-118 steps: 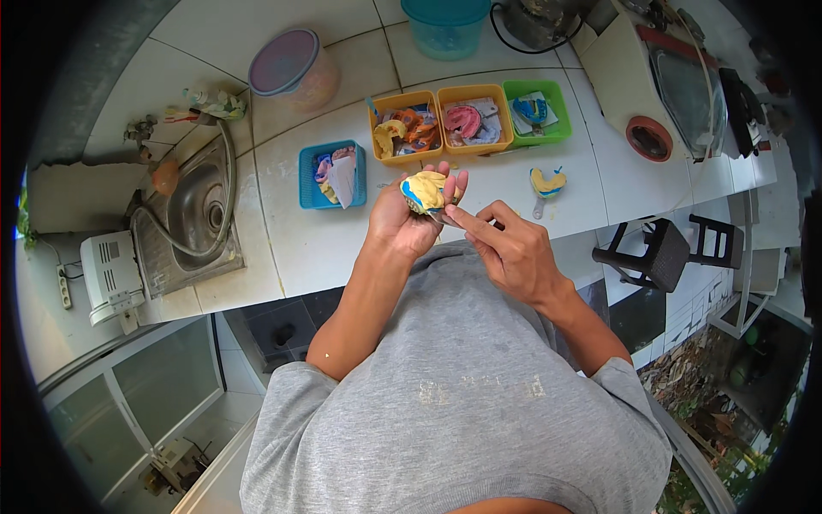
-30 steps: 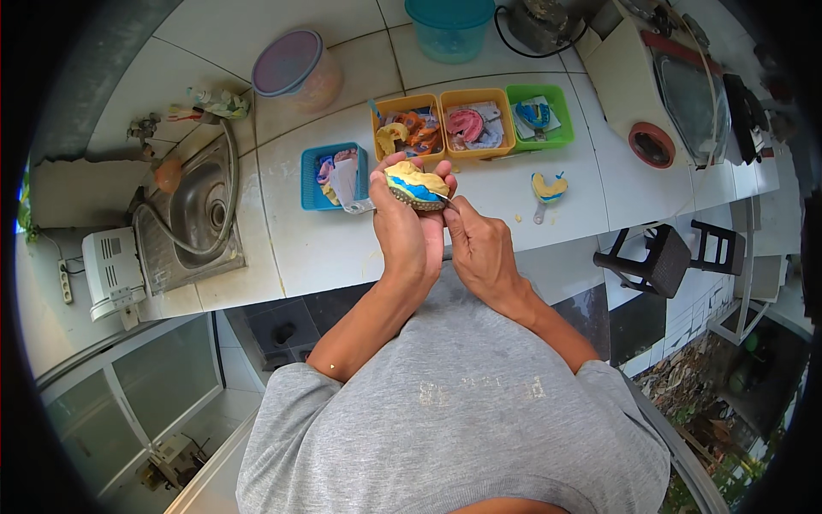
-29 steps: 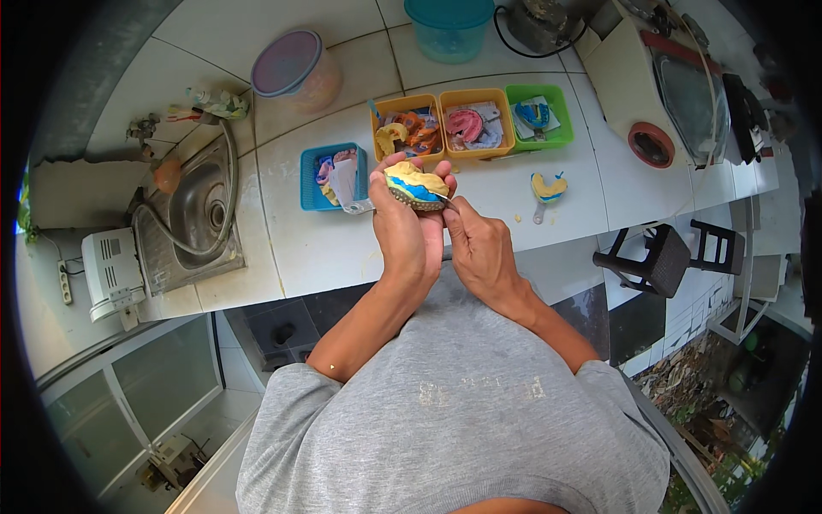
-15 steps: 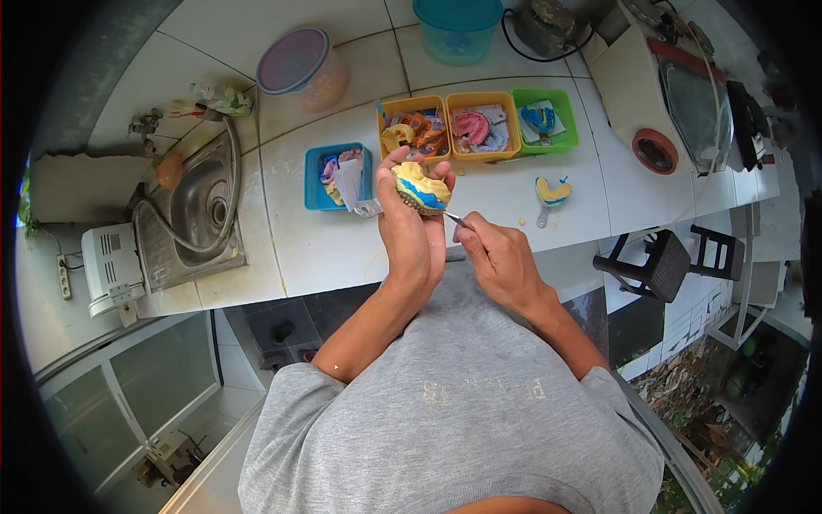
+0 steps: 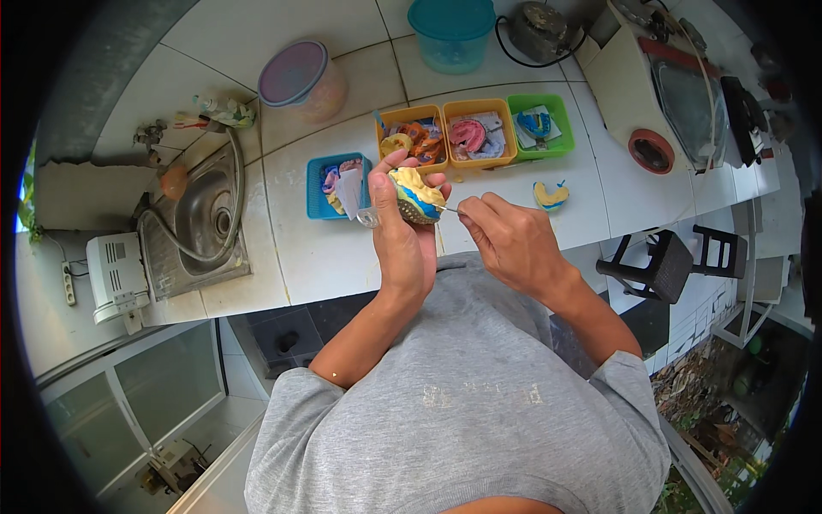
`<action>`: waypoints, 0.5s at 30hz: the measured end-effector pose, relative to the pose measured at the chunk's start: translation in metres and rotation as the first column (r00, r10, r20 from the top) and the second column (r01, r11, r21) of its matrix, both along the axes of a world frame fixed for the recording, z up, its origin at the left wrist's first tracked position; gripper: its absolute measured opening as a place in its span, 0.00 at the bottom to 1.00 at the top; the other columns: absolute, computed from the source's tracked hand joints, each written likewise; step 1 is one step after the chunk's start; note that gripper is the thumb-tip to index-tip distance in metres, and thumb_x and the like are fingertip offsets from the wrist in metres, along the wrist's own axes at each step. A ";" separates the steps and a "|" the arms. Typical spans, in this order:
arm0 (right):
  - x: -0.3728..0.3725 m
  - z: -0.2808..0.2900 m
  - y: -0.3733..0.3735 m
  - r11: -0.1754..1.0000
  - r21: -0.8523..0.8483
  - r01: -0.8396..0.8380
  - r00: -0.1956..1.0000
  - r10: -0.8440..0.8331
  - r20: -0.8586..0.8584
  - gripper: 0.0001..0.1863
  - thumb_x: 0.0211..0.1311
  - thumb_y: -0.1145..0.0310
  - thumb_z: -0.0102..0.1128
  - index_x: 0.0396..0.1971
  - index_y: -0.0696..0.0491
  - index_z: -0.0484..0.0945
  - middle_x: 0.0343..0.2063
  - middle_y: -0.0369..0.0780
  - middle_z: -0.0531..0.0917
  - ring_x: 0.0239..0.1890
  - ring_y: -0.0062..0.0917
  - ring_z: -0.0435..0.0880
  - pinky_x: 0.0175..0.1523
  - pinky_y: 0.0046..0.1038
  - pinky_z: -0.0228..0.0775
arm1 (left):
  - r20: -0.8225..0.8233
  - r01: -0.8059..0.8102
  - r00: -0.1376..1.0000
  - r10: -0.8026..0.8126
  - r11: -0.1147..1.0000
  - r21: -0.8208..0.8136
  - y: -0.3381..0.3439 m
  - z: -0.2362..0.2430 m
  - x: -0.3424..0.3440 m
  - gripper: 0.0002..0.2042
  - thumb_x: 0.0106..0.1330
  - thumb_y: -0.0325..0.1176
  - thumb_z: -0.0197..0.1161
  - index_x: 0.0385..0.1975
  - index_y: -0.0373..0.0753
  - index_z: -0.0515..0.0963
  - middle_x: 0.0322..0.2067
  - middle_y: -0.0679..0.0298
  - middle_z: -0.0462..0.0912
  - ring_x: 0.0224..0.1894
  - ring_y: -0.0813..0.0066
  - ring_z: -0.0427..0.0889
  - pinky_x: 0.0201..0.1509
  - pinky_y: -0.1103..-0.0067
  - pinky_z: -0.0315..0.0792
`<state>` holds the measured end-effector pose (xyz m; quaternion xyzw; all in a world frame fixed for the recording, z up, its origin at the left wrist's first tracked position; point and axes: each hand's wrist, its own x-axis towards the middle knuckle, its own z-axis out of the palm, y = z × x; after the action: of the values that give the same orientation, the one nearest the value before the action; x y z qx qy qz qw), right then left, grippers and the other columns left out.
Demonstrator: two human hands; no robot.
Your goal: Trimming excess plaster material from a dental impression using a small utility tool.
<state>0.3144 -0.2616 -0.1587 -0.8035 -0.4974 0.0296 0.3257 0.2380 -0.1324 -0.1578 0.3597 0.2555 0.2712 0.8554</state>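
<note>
My left hand [image 5: 402, 257] is wrapped round a dental impression tray [image 5: 418, 199] of perforated metal, filled with yellow and blue impression material. Its handle sticks out past my thumb toward the blue basket. My right hand [image 5: 512, 238] pinches a thin metal tool [image 5: 450, 209], whose tip meets the right edge of the impression; the tool's exact kind is too small to tell. A second yellow-and-blue dental impression [image 5: 550, 199] lies on the white tiled counter [image 5: 330, 265], beyond my right hand, which partly covers its tray handle.
A blue basket [image 5: 313, 199], two yellow baskets [image 5: 481, 161] and a green basket [image 5: 558, 141] hold more impressions. Two lidded tubs, one purple-topped [image 5: 295, 75] and one teal [image 5: 452, 26], stand behind. At left is a steel sink [image 5: 202, 206]; at right, a cream machine [image 5: 625, 77] and black stools [image 5: 655, 265].
The right hand has shifted right and turned, and the tool now lies flatter against the impression's right edge. The left hand with the tray has moved slightly down and left.
</note>
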 end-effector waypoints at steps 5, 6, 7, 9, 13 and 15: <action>0.005 -0.003 0.001 0.995 -0.083 -0.052 0.994 0.059 0.091 0.05 0.63 0.70 0.59 0.37 0.52 0.76 0.21 0.39 0.76 0.20 0.33 0.83 0.22 0.34 0.72 | -0.053 0.084 0.995 -0.079 0.991 0.105 0.001 -0.003 -0.006 0.19 0.78 0.49 0.42 0.58 0.43 0.64 0.50 0.62 0.70 0.48 0.73 0.78 0.58 0.68 0.72; 0.006 -0.004 0.002 0.991 -0.122 -0.051 0.994 0.062 0.085 0.05 0.63 0.71 0.58 0.37 0.53 0.76 0.21 0.40 0.78 0.20 0.35 0.83 0.22 0.36 0.72 | -0.056 0.082 0.995 -0.077 0.991 0.103 0.001 -0.005 -0.006 0.19 0.78 0.49 0.42 0.58 0.43 0.64 0.50 0.62 0.70 0.48 0.73 0.78 0.58 0.68 0.72; 0.005 -0.005 0.002 0.986 -0.161 -0.050 0.995 0.064 0.080 0.05 0.63 0.71 0.58 0.37 0.54 0.76 0.21 0.41 0.79 0.21 0.37 0.83 0.22 0.37 0.72 | -0.073 0.074 0.995 -0.064 0.987 0.141 0.001 -0.009 -0.004 0.19 0.78 0.48 0.42 0.58 0.43 0.64 0.51 0.62 0.69 0.49 0.72 0.77 0.58 0.68 0.72; -0.001 -0.012 0.006 0.992 -0.119 -0.035 0.999 0.033 -0.018 0.05 0.64 0.71 0.57 0.37 0.55 0.76 0.21 0.43 0.80 0.22 0.39 0.83 0.23 0.39 0.72 | -0.088 0.065 0.995 -0.050 0.982 0.178 -0.001 -0.011 -0.003 0.18 0.78 0.48 0.41 0.58 0.43 0.64 0.51 0.62 0.68 0.49 0.71 0.77 0.58 0.69 0.71; -0.012 -0.008 0.019 0.997 0.058 0.053 0.971 -0.038 -0.234 0.07 0.67 0.70 0.53 0.39 0.57 0.76 0.24 0.48 0.83 0.23 0.45 0.83 0.28 0.41 0.73 | -0.032 -0.086 0.996 0.088 0.996 0.034 -0.007 -0.005 -0.001 0.18 0.78 0.47 0.40 0.57 0.41 0.62 0.52 0.59 0.65 0.50 0.68 0.77 0.59 0.66 0.72; -0.020 -0.005 0.024 0.995 0.060 0.083 0.958 -0.063 -0.281 0.08 0.68 0.69 0.53 0.39 0.58 0.76 0.24 0.49 0.83 0.24 0.45 0.83 0.28 0.41 0.73 | 0.008 -0.115 0.993 0.115 0.992 0.047 -0.007 -0.004 0.001 0.18 0.78 0.46 0.39 0.58 0.40 0.61 0.52 0.59 0.63 0.49 0.68 0.77 0.58 0.66 0.73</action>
<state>0.2948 -0.2378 -0.1635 -0.7971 -0.4175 0.1125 0.4215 0.2390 -0.1397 -0.1615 0.3637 0.2668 0.3269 0.8305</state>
